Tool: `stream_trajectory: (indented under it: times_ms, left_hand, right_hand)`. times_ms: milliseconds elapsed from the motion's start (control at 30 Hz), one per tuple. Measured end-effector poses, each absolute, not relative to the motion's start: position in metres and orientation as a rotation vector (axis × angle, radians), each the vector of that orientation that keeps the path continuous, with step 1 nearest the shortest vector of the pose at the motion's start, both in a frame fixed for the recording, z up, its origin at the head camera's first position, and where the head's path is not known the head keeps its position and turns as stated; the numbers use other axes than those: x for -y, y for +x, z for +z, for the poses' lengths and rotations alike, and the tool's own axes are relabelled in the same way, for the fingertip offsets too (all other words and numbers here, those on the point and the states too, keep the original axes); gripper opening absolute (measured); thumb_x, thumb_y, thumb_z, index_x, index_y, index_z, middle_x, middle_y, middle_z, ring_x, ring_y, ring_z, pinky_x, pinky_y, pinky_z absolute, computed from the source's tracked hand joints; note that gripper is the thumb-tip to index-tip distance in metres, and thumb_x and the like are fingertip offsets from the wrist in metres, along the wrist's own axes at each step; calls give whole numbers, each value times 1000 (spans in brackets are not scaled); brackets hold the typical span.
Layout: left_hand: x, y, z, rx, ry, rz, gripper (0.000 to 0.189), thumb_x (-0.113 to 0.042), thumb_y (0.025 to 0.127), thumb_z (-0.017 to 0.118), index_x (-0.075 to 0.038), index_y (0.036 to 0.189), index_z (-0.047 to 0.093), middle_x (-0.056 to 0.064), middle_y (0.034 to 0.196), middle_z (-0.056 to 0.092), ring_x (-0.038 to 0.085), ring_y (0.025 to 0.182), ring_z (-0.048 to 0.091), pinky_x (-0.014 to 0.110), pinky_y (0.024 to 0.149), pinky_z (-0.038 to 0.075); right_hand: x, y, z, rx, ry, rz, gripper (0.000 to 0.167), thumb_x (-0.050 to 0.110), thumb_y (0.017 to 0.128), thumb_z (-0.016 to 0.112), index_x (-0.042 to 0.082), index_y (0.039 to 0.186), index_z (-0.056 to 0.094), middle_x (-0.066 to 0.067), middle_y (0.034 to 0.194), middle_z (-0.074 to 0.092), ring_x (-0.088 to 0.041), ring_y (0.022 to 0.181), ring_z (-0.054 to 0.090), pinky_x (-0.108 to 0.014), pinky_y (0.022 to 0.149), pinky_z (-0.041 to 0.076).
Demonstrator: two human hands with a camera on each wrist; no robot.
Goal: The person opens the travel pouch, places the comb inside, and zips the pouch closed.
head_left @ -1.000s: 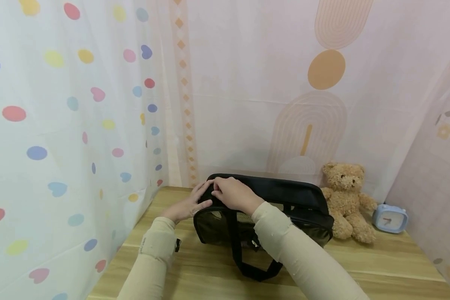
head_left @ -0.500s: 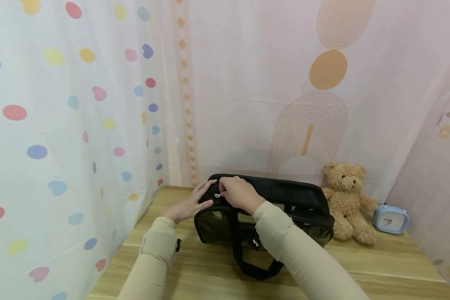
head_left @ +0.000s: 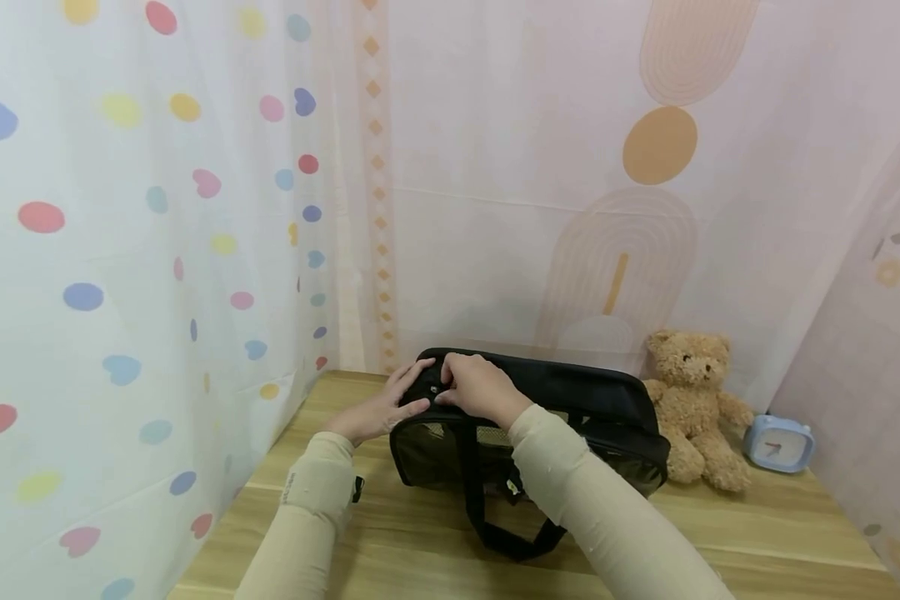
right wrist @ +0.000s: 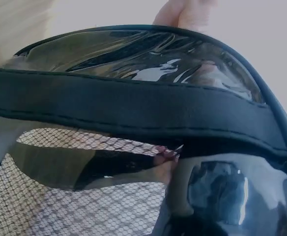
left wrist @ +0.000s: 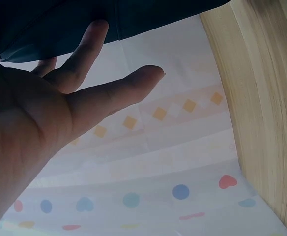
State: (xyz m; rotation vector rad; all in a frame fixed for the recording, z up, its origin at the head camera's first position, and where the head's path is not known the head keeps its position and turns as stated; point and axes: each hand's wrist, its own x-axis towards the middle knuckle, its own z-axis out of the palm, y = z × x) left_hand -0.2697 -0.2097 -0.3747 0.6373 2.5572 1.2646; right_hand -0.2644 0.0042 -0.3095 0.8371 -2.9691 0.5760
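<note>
A black bag (head_left: pixel 570 379) with see-through panels and mesh stands on the table, its carry handle (head_left: pixel 513 546) hanging down in front. My left hand (head_left: pixel 378 408) lies against the bag's left end with fingers spread; in the left wrist view its fingers reach up to the dark fabric (left wrist: pixel 153 17). The right hand (head_left: pixel 483 387) is curled over the left part of the top, thumb and forefinger at a small silver zipper pull (head_left: pixel 434 389). From the right wrist, the clear plastic panel (right wrist: pixel 158 59), a stitched black strap (right wrist: pixel 119 105) and white mesh (right wrist: pixel 94 211) show up close.
A brown teddy bear (head_left: pixel 690 408) sits right of the bag, with a pale blue clock (head_left: pixel 778 443) beside it. The wooden table (head_left: pixel 390 542) meets a patterned curtain (head_left: pixel 495 208) at the back and a dotted one (head_left: pixel 157 333) at the left.
The right hand has drawn slightly right along the bag's top from the left hand's fingertips, and the zipper pull has come into sight. The left hand stays in place.
</note>
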Motion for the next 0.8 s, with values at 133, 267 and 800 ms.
stream_trajectory:
  times_ms: [133, 267, 800]
  left_hand:
    - [210, -269, -374, -2571, 639, 1250, 76, -50, 104, 52, -35, 164, 8, 9, 168, -8, 47, 151, 2, 69, 115, 16]
    - [210, -269, -374, -2577, 624, 1239, 76, -52, 104, 52, -36, 164, 9, 9, 169, -7, 46, 152, 3, 68, 116, 16]
    - [211, -271, -369, -2582, 586, 1139, 74, -58, 103, 47, -46, 162, 5, 4, 169, -13, 47, 152, 2, 70, 113, 20]
  right_hand:
    - [-6, -267, -310, 2971, 872, 827, 15, 14, 96, 73, 10, 102, 60, -1, 88, 62, -14, 74, 59, -33, 71, 51]
    - [-7, -267, -309, 2967, 869, 941, 13, 8, 99, 67, 8, 110, 61, -5, 93, 63, -17, 81, 61, -36, 76, 53]
    - [-24, -267, -304, 2915, 655, 1719, 11, -9, 101, 48, -1, 108, 52, -15, 88, 51, -23, 67, 48, -31, 58, 41]
